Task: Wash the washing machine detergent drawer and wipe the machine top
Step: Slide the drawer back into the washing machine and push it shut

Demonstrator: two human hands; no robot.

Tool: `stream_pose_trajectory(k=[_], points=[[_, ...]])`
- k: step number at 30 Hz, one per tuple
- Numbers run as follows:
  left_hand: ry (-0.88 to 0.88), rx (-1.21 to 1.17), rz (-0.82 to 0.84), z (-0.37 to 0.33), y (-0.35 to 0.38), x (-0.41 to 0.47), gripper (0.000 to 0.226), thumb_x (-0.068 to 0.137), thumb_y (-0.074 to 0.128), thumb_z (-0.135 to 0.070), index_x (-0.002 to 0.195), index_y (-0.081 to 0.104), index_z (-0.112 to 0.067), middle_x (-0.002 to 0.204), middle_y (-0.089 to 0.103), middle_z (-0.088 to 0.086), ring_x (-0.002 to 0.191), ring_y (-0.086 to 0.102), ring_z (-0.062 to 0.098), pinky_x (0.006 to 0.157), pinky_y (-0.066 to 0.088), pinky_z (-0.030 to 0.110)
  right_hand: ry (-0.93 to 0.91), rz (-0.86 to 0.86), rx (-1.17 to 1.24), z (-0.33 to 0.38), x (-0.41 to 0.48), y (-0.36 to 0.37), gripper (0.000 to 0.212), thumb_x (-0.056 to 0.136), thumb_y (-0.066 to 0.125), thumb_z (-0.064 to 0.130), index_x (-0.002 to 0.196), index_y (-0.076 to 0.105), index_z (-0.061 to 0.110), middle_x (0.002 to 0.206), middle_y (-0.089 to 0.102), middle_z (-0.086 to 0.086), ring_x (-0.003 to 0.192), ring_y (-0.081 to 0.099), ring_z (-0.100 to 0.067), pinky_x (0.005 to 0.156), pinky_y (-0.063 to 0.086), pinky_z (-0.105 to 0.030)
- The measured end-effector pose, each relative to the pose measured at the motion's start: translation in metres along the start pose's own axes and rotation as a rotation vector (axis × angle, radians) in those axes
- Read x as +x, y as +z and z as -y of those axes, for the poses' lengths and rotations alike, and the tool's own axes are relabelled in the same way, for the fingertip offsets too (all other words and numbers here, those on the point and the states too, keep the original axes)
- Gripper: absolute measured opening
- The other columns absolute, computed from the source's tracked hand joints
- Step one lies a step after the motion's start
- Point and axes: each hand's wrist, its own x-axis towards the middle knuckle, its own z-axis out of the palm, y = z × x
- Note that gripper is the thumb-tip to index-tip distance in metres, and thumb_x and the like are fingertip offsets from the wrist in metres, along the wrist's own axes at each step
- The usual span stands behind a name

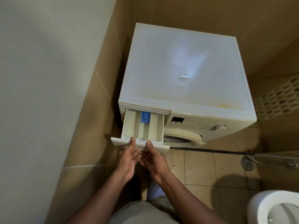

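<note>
The left grip (127, 157) and right grip (153, 159) are clamped, from above and below, on the front lip of the detergent drawer (142, 126), drawn out of the washing machine (186, 62) at their 12 o'clock; light, stiff, probably slick plastic, it is judged best supported underneath

Left hand (127, 159) and right hand (153, 160), thumbs atop, fingers under the open drawer's (131, 125) front edge, washer's (186, 70) left corner.

The detergent drawer (131, 125) is seen cream-white, with a blue insert (145, 116); the machine top (161, 70) is pale grey-white, seemingly stained yellow-brown at the front.
</note>
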Motion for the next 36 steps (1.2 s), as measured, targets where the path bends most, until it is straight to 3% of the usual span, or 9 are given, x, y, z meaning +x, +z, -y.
stream_pose_trajectory(k=[7,12,17,21,24,27,30,33,36], points=[[-0.023,0.011,0.009,-0.003,-0.002,0.008,0.059,0.079,0.068,-0.042,0.124,0.061,-0.004,0.113,0.073,0.019,0.107,0.070,0.031,0.085,0.054,0.035,0.011,0.022,-0.008,0.003,0.009,-0.005,0.057,0.075,0.079,0.039,0.119,0.065,0.006,0.110,0.073,-0.015,0.112,0.066,-0.031,0.104,0.045,-0.054],[-0.014,-0.030,-0.024,0.000,0.002,0.008,0.052,0.077,0.068,-0.043,0.114,0.064,-0.007,0.111,0.073,0.019,0.108,0.068,0.032,0.094,0.052,0.039,0.017,0.011,0.031,0.003,0.009,-0.003,0.053,0.076,0.077,0.039,0.116,0.066,0.006,0.109,0.074,-0.016,0.110,0.067,-0.032,0.092,0.050,-0.043],[0.024,-0.047,-0.034,-0.014,0.022,0.019,0.038,0.090,0.065,-0.039,0.116,0.062,-0.012,0.112,0.072,0.018,0.107,0.069,0.029,0.091,0.052,0.036,-0.008,-0.018,0.031,0.021,0.023,0.010,0.054,0.075,0.076,0.048,0.112,0.068,0.008,0.106,0.075,-0.012,0.104,0.070,-0.026,0.090,0.055,-0.050],[0.025,0.001,0.013,-0.042,0.039,0.047,0.053,0.088,0.068,-0.043,0.128,0.056,-0.011,0.118,0.070,0.019,0.108,0.069,0.030,0.091,0.054,0.036,0.020,-0.039,-0.031,0.052,0.050,0.023,0.061,0.072,0.075,0.058,0.110,0.071,0.010,0.107,0.074,-0.011,0.103,0.068,-0.025,0.076,0.053,-0.040],[0.013,0.020,0.067,-0.063,0.049,0.067,0.054,0.087,0.068,-0.042,0.132,0.055,-0.014,0.122,0.069,0.019,0.110,0.068,0.031,0.092,0.055,0.039,-0.008,-0.036,-0.018,0.077,0.065,0.031,0.054,0.079,0.073,0.050,0.112,0.068,0.007,0.108,0.072,-0.012,0.102,0.069,-0.024,0.077,0.055,-0.041],[-0.003,0.025,0.096,-0.078,0.062,0.082,0.062,0.083,0.070,-0.046,0.135,0.054,-0.016,0.130,0.064,0.017,0.112,0.067,0.030,0.097,0.053,0.039,-0.004,-0.062,-0.047,0.096,0.078,0.038,0.066,0.077,0.075,0.053,0.121,0.061,0.006,0.118,0.067,-0.013,0.108,0.065,-0.023,0.089,0.052,-0.047],[-0.003,0.060,0.106,-0.084,0.068,0.090,0.077,0.078,0.072,-0.052,0.140,0.048,-0.015,0.137,0.058,0.015,0.115,0.065,0.030,0.106,0.048,0.043,-0.031,-0.068,-0.083,0.105,0.085,0.040,0.074,0.077,0.074,0.056,0.127,0.056,0.004,0.118,0.066,-0.011,0.105,0.065,-0.020,0.077,0.053,-0.040],[0.056,0.159,0.089,-0.080,0.068,0.088,0.070,0.083,0.065,-0.057,0.137,0.049,-0.017,0.124,0.065,0.010,0.109,0.068,0.026,0.102,0.051,0.044,-0.080,-0.115,-0.170,0.099,0.083,0.042,0.080,0.075,0.069,0.066,0.123,0.060,0.002,0.112,0.071,-0.013,0.100,0.069,-0.023,0.084,0.054,-0.043],[0.160,0.392,-0.024,-0.074,0.069,0.081,0.061,0.084,0.052,-0.072,0.119,0.061,-0.024,0.105,0.072,0.010,0.104,0.070,0.031,0.094,0.056,0.051,-0.205,-0.306,-0.440,0.091,0.079,0.048,0.091,0.070,0.055,0.083,0.095,0.070,-0.003,0.089,0.073,-0.018,0.084,0.071,-0.032,0.078,0.056,-0.048]])
